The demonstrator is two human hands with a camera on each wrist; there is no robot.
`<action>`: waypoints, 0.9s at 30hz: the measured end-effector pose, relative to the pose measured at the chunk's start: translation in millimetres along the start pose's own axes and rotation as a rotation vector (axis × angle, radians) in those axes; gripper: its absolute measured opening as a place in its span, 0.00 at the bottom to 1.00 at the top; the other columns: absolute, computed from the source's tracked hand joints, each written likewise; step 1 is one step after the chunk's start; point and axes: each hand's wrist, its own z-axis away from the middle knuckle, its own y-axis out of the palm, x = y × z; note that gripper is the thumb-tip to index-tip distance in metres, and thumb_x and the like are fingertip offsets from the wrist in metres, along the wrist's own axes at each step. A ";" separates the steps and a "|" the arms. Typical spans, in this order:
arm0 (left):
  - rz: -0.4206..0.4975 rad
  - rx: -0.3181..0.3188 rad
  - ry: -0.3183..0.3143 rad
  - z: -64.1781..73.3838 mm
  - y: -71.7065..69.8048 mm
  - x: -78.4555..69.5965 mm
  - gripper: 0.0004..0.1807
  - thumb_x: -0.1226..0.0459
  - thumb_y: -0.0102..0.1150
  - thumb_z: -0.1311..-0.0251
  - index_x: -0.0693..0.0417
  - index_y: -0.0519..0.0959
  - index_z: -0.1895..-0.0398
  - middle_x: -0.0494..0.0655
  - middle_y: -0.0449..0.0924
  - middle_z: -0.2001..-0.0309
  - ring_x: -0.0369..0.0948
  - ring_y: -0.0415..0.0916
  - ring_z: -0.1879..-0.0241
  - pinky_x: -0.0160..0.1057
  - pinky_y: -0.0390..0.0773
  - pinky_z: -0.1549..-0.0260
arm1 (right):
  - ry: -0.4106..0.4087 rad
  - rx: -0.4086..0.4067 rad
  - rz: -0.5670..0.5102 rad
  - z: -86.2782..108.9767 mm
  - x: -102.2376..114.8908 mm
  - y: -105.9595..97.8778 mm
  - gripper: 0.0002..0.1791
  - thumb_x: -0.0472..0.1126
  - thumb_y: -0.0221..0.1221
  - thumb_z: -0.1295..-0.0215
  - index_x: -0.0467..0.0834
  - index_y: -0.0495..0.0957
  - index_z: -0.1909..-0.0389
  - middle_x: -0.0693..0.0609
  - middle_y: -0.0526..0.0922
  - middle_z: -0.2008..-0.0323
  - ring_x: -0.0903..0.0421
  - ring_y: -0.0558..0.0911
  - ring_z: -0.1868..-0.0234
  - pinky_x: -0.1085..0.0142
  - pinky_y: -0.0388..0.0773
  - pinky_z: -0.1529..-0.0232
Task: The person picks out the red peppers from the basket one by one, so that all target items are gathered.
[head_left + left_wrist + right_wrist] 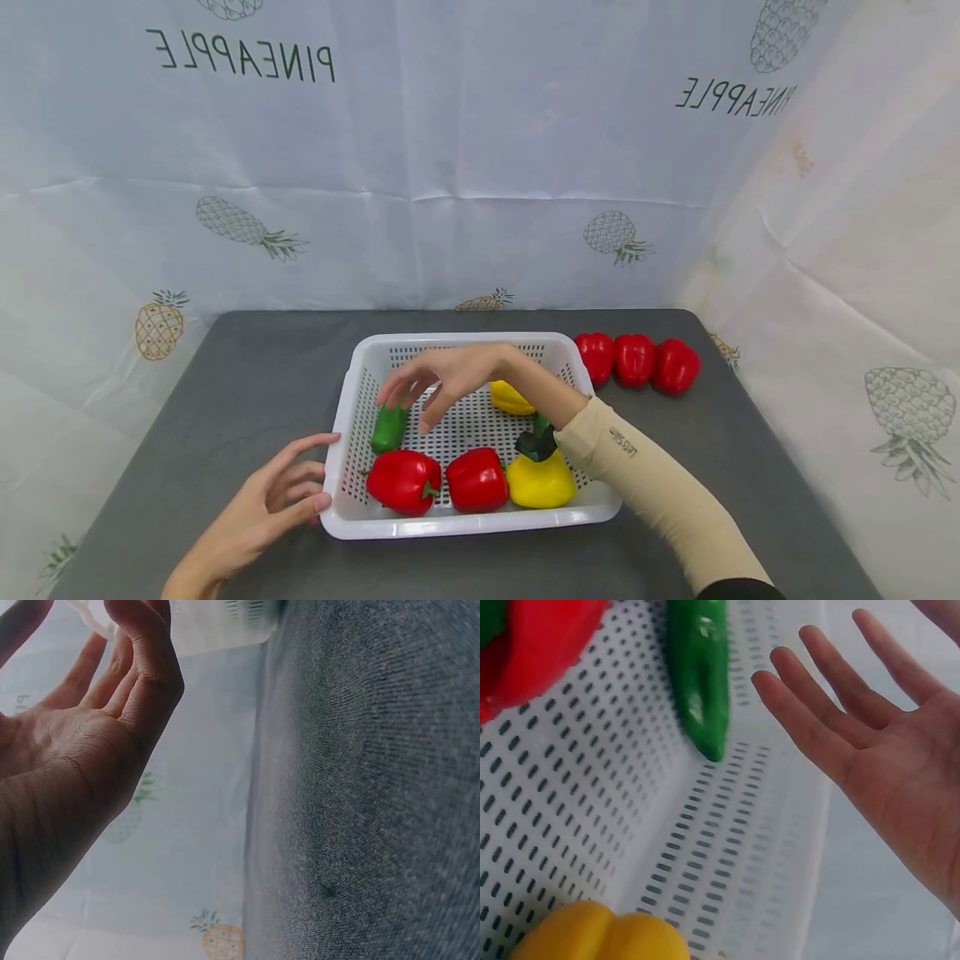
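A white perforated plastic basket [420, 527] stands on the grey table. My left hand [266, 500] is at its left side, thumb and index fingertip touching the rim. Over the basket hangs my right hand [453, 375], palm down with nothing in it, its fingers spread and loosely extended near a long green pepper [387, 429]. The right wrist view shows that green pepper [701, 682] apart from the fingers. Along the basket's near side lie a red bell pepper [405, 483], another red pepper [477, 481] and a yellow pepper [542, 482]. My right forearm partly hides a second yellow pepper [512, 398].
Three red bell peppers [633, 361] stand in a row on the table outside the basket's far right corner. A dark object [536, 446] of unclear kind shows below my right wrist. A pineapple-print cloth [450, 250] hangs behind the grey table [270, 375].
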 end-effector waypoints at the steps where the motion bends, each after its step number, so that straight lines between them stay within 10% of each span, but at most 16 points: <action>1: 0.001 0.002 0.006 0.1 -0.4 0.2 0.39 0.68 0.64 0.26 0.51 0.59 0.17 0.40 0.88 0.45 0.40 0.89 0.52 0.41 0.88 0.58 | 0.003 0.013 -0.003 -3.0 -1.3 1.5 0.42 0.33 0.72 0.39 0.31 0.67 0.25 0.30 0.73 0.26 0.34 0.76 0.26 0.44 0.76 0.25; 17: 0.008 0.015 -0.006 -0.2 -1.8 -0.2 0.40 0.67 0.65 0.26 0.52 0.58 0.17 0.36 0.88 0.45 0.39 0.89 0.51 0.41 0.88 0.58 | 0.176 0.178 -0.067 -30.5 -20.6 24.8 0.40 0.31 0.72 0.39 0.37 0.72 0.24 0.42 0.77 0.30 0.62 0.78 0.35 0.64 0.85 0.37; 27: -0.010 0.003 -0.049 -1.2 -2.1 -2.4 0.41 0.65 0.66 0.26 0.52 0.57 0.16 0.44 0.87 0.44 0.39 0.88 0.51 0.40 0.88 0.57 | 0.268 0.277 -0.044 -35.8 -16.8 32.4 0.45 0.32 0.73 0.40 0.43 0.69 0.21 0.51 0.77 0.33 0.60 0.78 0.36 0.62 0.88 0.43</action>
